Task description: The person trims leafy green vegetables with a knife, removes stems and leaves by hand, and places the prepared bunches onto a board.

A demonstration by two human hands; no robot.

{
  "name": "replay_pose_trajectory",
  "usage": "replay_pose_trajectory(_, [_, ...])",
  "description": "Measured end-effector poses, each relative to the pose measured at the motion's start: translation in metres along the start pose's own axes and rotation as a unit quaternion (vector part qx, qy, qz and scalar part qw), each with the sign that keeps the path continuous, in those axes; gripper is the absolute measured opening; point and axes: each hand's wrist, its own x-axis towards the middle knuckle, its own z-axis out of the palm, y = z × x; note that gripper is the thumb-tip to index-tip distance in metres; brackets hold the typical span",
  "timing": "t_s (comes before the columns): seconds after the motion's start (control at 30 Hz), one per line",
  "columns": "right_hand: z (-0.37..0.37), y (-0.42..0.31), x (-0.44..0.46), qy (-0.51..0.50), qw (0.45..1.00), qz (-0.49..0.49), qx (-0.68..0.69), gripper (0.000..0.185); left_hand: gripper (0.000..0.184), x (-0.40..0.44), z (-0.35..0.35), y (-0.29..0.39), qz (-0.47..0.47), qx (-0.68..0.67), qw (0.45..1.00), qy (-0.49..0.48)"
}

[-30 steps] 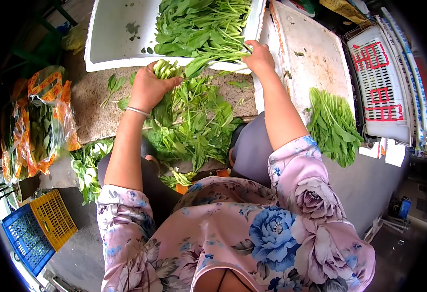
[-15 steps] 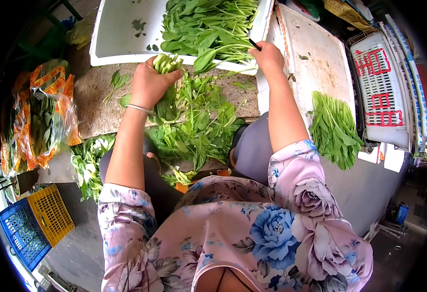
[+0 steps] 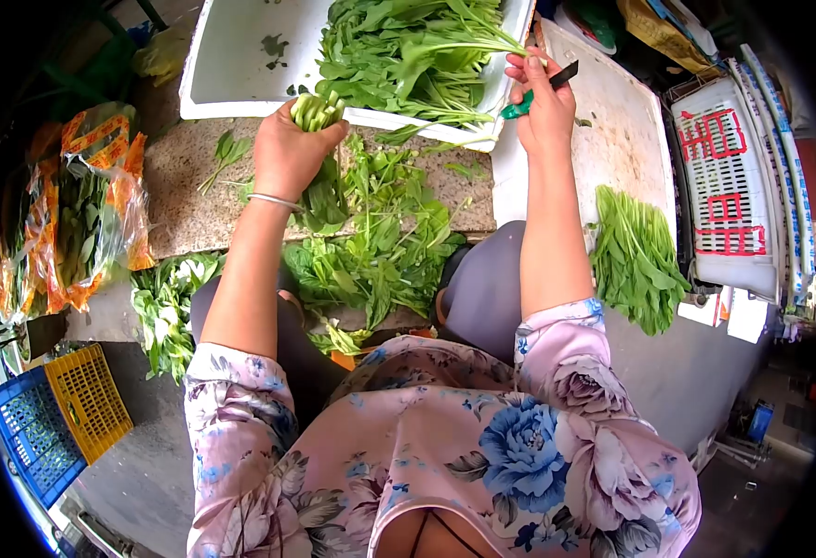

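Note:
My left hand (image 3: pixel 291 153) is closed round a bunch of green stems (image 3: pixel 317 112), cut ends up, leaves hanging below the palm. My right hand (image 3: pixel 547 107) pinches the stem end of a leafy stalk (image 3: pixel 464 42) and also holds a small knife (image 3: pixel 564 74) with a dark blade and a green handle. Behind both hands a white foam box (image 3: pixel 240 74) holds a heap of leafy greens (image 3: pixel 380 65). Loose leaves (image 3: pixel 384 223) lie between my arms on the stone slab (image 3: pixel 180 200).
At the right, a bunch of greens (image 3: pixel 638 256) lies on a white foam lid (image 3: pixel 617 139), beside a white crate (image 3: pixel 729 177). On the left are an orange-printed plastic bag of greens (image 3: pixel 82 205), more leaves (image 3: pixel 171 316), and a yellow and blue crate (image 3: pixel 87 400).
My right hand has risen from the box's front edge and moved right, with a stalk lifted off the heap. The knife shows more now. My left hand keeps its bunch.

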Motion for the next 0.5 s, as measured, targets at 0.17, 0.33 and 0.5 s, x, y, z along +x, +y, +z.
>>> replay_pose_trajectory(0.17, [0.026, -0.001, -0.029, -0.196, 0.966, 0.014, -0.166, 0.02, 0.026, -0.019, -0.006, 0.033, 0.066, 0.04, 0.996, -0.04])
replay_pose_trajectory(0.33, [0.06, 0.011, -0.056, -0.335, 0.909, 0.057, -0.241, 0.017, 0.033, -0.02, 0.004, 0.015, 0.183, 0.027, 0.977, -0.103])
replay_pose_trajectory(0.5, [0.069, 0.008, -0.063, -0.351, 0.914, 0.121, -0.164, 0.019, 0.033, -0.019, -0.005, 0.022, 0.039, -0.132, 0.965, -0.225])
